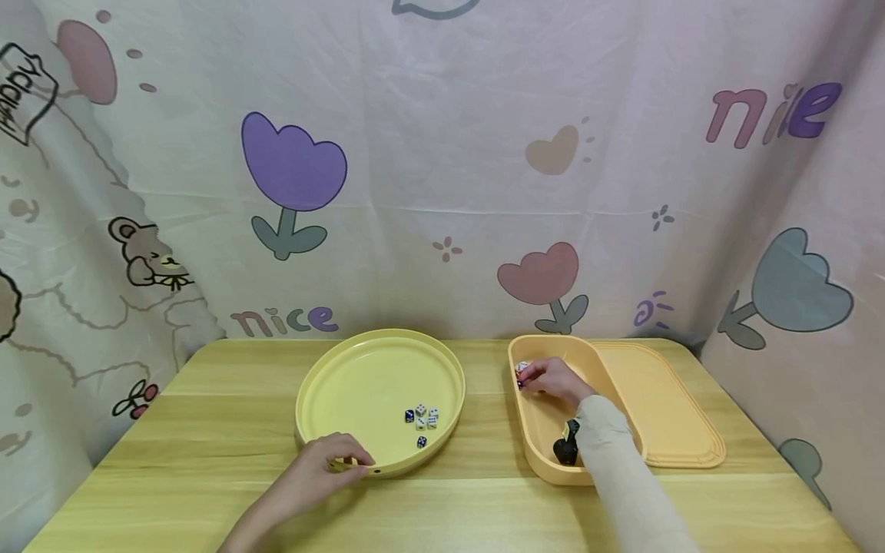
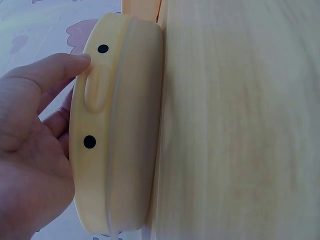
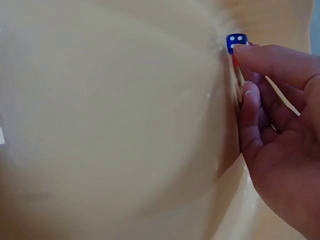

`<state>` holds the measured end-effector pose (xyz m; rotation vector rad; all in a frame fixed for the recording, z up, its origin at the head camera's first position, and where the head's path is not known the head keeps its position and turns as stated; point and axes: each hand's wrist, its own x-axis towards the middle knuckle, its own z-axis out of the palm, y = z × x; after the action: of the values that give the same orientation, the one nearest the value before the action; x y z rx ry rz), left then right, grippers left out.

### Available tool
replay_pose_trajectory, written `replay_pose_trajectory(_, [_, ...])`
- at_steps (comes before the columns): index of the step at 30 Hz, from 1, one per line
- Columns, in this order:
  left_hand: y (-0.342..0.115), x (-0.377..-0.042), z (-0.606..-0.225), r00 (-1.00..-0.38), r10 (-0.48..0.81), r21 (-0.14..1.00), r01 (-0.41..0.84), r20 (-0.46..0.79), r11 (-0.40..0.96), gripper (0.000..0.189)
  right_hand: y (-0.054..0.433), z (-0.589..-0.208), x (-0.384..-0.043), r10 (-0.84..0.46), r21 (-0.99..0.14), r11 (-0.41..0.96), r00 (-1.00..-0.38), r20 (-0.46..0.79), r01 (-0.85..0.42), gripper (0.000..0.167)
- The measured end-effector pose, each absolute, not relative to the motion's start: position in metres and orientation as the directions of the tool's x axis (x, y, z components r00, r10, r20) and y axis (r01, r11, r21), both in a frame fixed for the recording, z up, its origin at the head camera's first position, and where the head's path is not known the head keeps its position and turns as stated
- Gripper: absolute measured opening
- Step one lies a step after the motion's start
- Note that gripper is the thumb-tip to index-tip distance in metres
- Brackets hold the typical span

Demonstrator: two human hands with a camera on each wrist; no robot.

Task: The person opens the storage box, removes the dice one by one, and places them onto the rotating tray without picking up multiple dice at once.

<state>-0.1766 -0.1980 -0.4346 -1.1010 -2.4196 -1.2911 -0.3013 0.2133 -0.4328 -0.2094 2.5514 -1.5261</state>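
Note:
My left hand (image 1: 330,470) grips the near rim of a round yellow tray (image 1: 366,384), thumb against its outer wall and fingers over the edge, as the left wrist view also shows. Inside the tray, several white dice (image 1: 421,423) sit grouped toward the right, with a blue die (image 1: 409,415) beside them and another blue die (image 1: 422,442) nearer the front. At the far left end of an orange oval container (image 1: 553,430), my right hand (image 1: 553,379) pinches a blue die (image 3: 236,42) between thumb and fingers. White dice (image 1: 523,367) show just behind those fingertips.
A small black object (image 1: 566,448) with a yellow patch lies at the container's near end, by the right sleeve (image 1: 615,453). Against the container's right side lies a flat orange lid (image 1: 664,407). Printed cloth (image 1: 429,153) hangs behind the wooden table (image 1: 442,514).

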Motion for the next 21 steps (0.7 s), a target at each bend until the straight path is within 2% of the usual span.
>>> replay_pose_trajectory(13, [-0.2004, -0.1757, -0.4343, -0.727, 0.519, 0.637, 0.668, 0.449, 0.385, 0.011, 0.2129, -0.4376, -0.303, -0.198, -0.886, 0.462, -0.979, -0.055, -0.044, 0.024])
replay_pose_trajectory(21, [-0.1989, -0.176, -0.435, -0.716, 0.521, 0.627, 0.681, 0.464, 0.378, 0.013, 0.212, -0.4398, -0.3043, -0.177, -0.867, 0.496, -0.983, -0.049, -0.046, 0.021])
